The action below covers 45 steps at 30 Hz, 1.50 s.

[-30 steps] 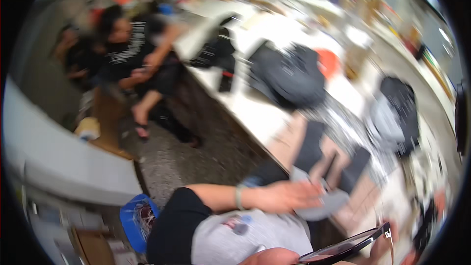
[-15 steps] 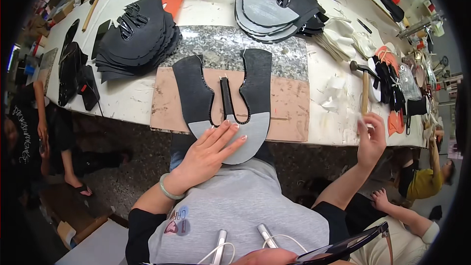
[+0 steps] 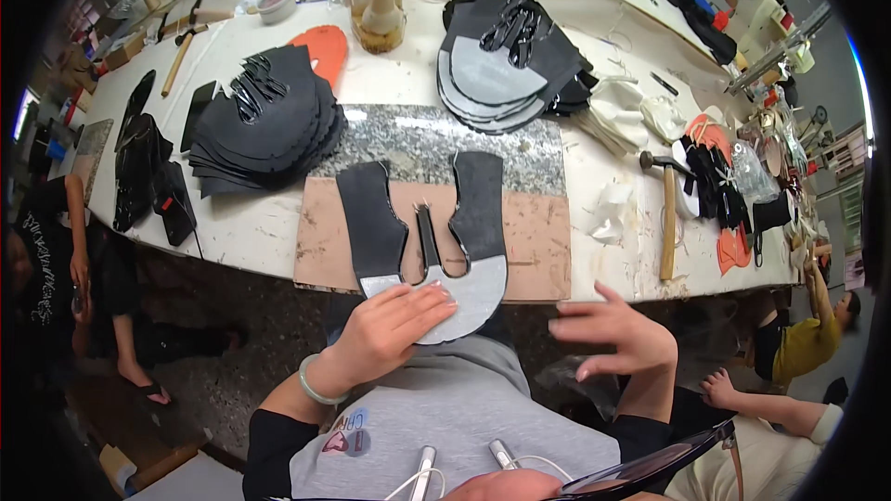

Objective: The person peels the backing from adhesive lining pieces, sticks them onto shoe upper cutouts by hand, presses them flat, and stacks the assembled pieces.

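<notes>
A black shoe upper (image 3: 373, 213) with a grey toe part and a narrow black tongue strip lies on a tan board (image 3: 543, 260). Its rounded toe sticks out over the near edge. My left hand (image 3: 394, 327) rests on that grey toe with its fingers stretched out and close together. To the right, in front of the table edge, my right hand (image 3: 624, 339) is in the air, fingers apart and holding nothing. A hammer (image 3: 668, 223) with a wooden handle lies beyond it, untouched.
Under the board is a speckled stone slab (image 3: 529, 162). A stack of black pieces (image 3: 255, 144) stands at the left, and black-and-grey uppers (image 3: 492, 74) farther back. A glue pot (image 3: 379, 19) stands at the far side. People sit or stand at both sides.
My right hand has moved left, away from the end of the hammer's handle, and its fingers have spread. The left hand stays on the upper. The view has tilted upward.
</notes>
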Motion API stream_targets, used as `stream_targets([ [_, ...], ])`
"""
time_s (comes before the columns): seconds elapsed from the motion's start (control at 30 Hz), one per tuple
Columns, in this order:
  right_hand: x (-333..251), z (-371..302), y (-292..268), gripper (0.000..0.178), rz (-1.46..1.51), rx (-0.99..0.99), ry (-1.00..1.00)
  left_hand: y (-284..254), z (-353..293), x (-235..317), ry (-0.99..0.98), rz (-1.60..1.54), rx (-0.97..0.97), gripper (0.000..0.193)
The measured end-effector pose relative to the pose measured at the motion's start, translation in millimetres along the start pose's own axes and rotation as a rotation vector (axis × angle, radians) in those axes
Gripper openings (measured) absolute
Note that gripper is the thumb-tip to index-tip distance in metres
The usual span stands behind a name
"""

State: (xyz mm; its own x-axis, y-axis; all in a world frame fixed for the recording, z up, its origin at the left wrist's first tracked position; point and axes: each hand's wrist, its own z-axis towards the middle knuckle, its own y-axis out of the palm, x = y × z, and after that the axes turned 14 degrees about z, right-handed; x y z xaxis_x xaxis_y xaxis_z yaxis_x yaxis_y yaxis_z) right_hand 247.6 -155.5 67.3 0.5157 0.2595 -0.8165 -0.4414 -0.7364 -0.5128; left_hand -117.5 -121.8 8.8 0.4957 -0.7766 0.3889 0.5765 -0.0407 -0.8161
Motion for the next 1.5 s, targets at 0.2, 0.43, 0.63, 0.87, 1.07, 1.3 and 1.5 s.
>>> stream_targets([
  [0.2, -52.9, 96.2, 10.2, 0.076, 0.164, 0.202, -0.339, -14.1, 14.1, 15.2, 0.128, -0.163, 0.167, 0.048],
  [0.43, -41.6, 122.7, -98.4, 0.028, -0.035, 0.702, -0.312, -32.4, -11.7, -22.2, -0.287, -0.041, 0.642, 0.053],
  [0.63, -18.5, 143.5, -266.5, 0.026, -0.289, 1.292, -0.458, -46.5, -34.4, -50.7, -0.544, 0.047, 0.585, 0.03],
  [0.87, 25.4, 217.3, -284.4, 0.031, -0.596, 1.275, -0.749, -52.4, -26.4, -110.6, -0.572, 0.28, 0.578, 0.028],
  [1.07, 134.4, 263.3, -190.4, 0.039, -0.34, 0.721, -0.295, -62.7, -27.1, -196.7, -0.438, 0.473, 0.383, 0.031],
  [1.3, 87.7, 220.8, -132.6, 0.064, -0.403, 0.579, -0.135, -72.9, 9.3, -242.7, -0.445, 0.304, 0.149, 0.041],
  [1.5, 61.7, 152.7, -81.4, 0.047, -0.265, 0.587, -0.303, -81.4, 10.9, -241.2, -0.265, 0.435, 0.063, 0.035],
])
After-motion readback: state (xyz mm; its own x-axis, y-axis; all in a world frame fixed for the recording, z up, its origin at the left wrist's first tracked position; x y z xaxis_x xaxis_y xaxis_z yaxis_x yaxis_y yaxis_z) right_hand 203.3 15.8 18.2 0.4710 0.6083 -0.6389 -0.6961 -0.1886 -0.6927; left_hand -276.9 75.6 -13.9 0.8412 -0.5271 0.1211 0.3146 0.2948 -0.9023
